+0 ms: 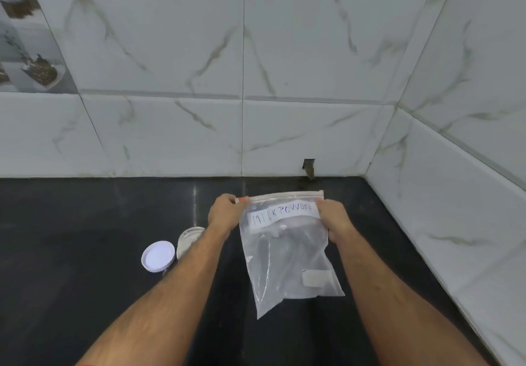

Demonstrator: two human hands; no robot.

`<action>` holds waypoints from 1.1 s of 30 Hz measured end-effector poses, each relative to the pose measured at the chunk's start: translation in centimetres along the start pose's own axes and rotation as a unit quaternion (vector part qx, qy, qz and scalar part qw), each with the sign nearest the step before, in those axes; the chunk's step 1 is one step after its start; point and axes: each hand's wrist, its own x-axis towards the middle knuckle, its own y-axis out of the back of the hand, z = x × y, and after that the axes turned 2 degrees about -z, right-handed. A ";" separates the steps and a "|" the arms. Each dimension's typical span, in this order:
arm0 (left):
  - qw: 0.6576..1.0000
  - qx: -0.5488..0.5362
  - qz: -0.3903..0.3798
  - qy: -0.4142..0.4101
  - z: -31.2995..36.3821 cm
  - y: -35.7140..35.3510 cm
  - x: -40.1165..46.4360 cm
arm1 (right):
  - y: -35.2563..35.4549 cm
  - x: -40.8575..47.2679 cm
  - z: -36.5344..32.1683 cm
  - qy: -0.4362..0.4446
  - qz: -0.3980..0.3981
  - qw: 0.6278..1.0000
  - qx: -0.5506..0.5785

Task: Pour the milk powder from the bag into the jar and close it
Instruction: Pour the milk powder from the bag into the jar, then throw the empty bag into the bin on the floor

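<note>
A clear zip bag point(287, 257) with a white label reading "MILK POWDER" hangs in the air above the black counter. It looks nearly flat, with little powder showing inside. My left hand point(226, 213) pinches the bag's top left corner at the red zip strip. My right hand point(334, 220) grips the top right edge. A glass jar point(186, 242) holding white powder stands on the counter to the left, partly hidden behind my left forearm. Its white lid point(158, 256) lies flat on the counter just left of the jar.
The black counter point(71, 237) runs into a corner of white marble-pattern tiled walls point(284, 81) at the back and right. A small dark notch point(308, 167) sits in the back wall's base.
</note>
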 end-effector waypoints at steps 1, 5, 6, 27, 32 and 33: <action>0.999 0.033 -0.013 0.015 -0.9 -0.8 -0.6 | 0.0 -0.1 1.2 -0.020 0.004 1.000 -0.001; 0.993 0.117 -0.003 -0.025 -3.6 -3.7 -3.5 | 0.0 0.0 5.2 -0.090 0.000 0.995 0.033; 0.990 0.132 -0.029 -0.044 -4.0 -4.5 -4.1 | -0.1 0.1 5.7 -0.095 -0.011 0.995 0.024; 0.940 0.285 -0.149 -0.114 -9.2 -10.7 -8.4 | 3.7 -11.9 13.0 -0.176 -0.128 0.974 -0.068; 0.945 0.260 -0.172 -0.099 -10.1 -10.0 -7.8 | 3.6 -13.1 15.3 -0.186 -0.023 0.977 -0.106; 0.947 0.252 -0.176 -0.097 -10.3 -9.8 -7.4 | 3.4 -13.1 15.6 -0.186 0.000 0.974 -0.127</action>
